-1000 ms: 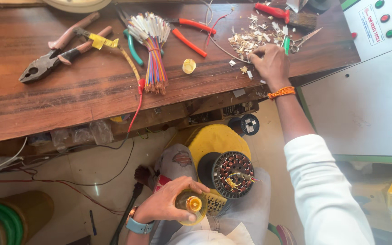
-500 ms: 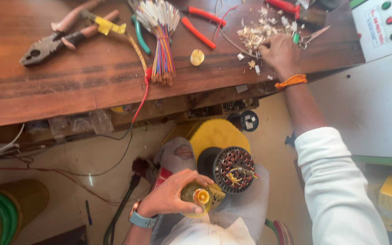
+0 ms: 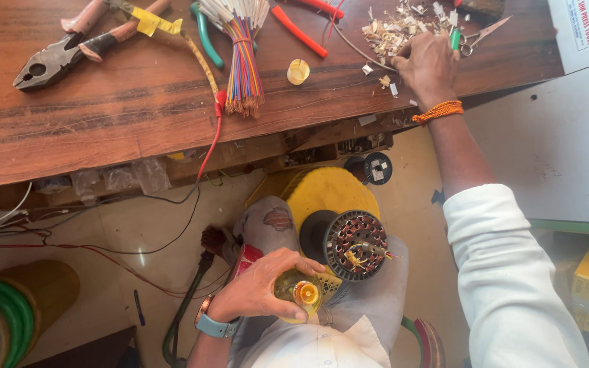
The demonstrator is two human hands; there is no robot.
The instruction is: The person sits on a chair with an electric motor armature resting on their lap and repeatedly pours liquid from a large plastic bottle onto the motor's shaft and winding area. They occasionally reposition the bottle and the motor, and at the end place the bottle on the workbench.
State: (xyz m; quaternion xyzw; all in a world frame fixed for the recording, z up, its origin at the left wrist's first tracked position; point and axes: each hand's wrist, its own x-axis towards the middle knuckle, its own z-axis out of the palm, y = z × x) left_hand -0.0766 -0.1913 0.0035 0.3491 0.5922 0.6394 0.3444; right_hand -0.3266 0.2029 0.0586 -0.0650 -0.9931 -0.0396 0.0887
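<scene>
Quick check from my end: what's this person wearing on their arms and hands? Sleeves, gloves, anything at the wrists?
Both hands are bare, no gloves. The right hand has an orange thread band around the wrist, and a white long sleeve pushed up above the forearm. The left hand has a watch with a light blue strap at the wrist; no sleeve shows on that forearm.

Support surface: dark brown wooden workbench (image 3: 124, 116), plank top with visible grain, front edge running down to the left.

Lying directly on it:
- 1 pair of grey steel combination pliers with pink handles (image 3: 63, 48), far left.
- Yellow measuring tape (image 3: 172, 34), trailing toward the front edge.
- Bundle of multicoloured thin wires (image 3: 243, 54), fanned at the top.
- Red-handled cutters (image 3: 298, 27), partly out of frame.
- Small pale yellow cap (image 3: 298, 71).
- Heap of pale paper scraps (image 3: 393, 31); right hand (image 3: 431, 65) rests flat at its edge.
- Small scissors (image 3: 478, 34), just beside the heap.
</scene>
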